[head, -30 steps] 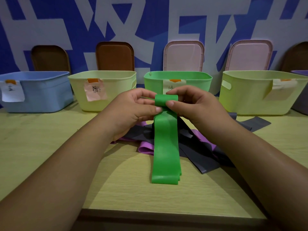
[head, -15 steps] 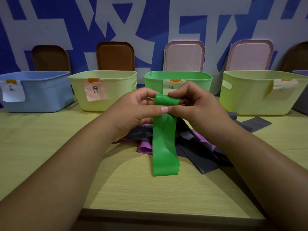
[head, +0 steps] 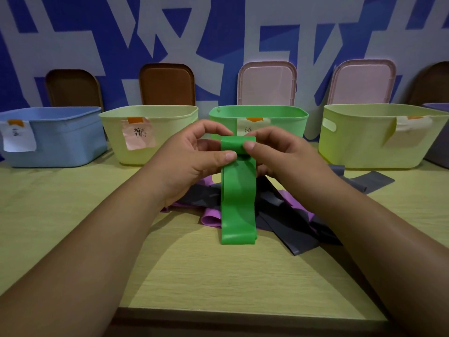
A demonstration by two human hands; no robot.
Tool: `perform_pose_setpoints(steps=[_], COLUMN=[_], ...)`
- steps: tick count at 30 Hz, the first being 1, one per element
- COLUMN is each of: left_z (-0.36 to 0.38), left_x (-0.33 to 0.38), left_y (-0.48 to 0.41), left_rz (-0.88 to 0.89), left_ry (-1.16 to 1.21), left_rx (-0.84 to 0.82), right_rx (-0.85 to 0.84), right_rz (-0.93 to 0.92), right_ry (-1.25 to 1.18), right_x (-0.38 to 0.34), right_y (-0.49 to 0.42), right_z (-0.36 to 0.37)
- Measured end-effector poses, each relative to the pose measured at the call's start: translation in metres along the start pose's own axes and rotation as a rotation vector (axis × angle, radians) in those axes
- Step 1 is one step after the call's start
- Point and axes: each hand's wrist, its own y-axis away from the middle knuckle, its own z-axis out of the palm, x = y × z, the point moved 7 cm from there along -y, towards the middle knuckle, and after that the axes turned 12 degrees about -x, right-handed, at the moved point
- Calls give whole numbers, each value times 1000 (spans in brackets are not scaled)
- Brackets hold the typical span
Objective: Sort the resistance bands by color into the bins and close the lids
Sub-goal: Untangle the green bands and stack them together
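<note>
- Both hands meet in the middle of the counter (head: 218,276), between its near and far edges. The left hand (head: 194,156) and right hand (head: 279,154) each pinch the top end of the green band (head: 238,200).
- The fingers (head: 226,155) of both hands are curled onto that top end, thumbs in front and the other fingers behind. The end is turned over into a small roll, and this looks like the start of rolling or folding the band so that it goes into a bin as a compact bundle.
- The rest of the green band hangs down from the hands. Its lower end lies flat on the counter, toward the near edge, and drapes over the pile.
- The pile of grey bands (head: 286,229) and purple bands (head: 211,218) lies under and beside the hands, not yet sorted.
- The green bin (head: 286,127) stands at the far edge straight behind the hands. It carries a paper label (head: 247,127), so it is probably where this band goes.
- The blue bin (head: 60,137), the pale yellow bin (head: 170,132) and the lime bin (head: 364,142) share that far edge, all open.
- The pink lid (head: 266,83) leans on the wall behind the green bin, likely parked within reach so it can be closed later.
</note>
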Motion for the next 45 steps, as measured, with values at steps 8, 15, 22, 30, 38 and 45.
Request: perform_pose_setpoints(steps=[8,15,22,30,38,45], left_z=[1,-1,-4,-3,4,-5], left_x=[0,-2,1,0,-1,2], left_y=[0,-1,0,-1,-1,1], left_rz=[2,-22,21,31,-5,27], left_ry=[34,45,-46,1,66,-28], left_rx=[19,27,44,7,-25,44], right_rx=[-14,-13,-28,-23,-49,-42], right_rz=[-7,-65,-41,-43,-53,7], right_ry=[81,41,25,30,-12,-1], right_x=[-1,1,3,0,-5,-1], right_y=[1,-3,-3,-1,1,0], right_z=[-2,-4,-2,-1,1,1])
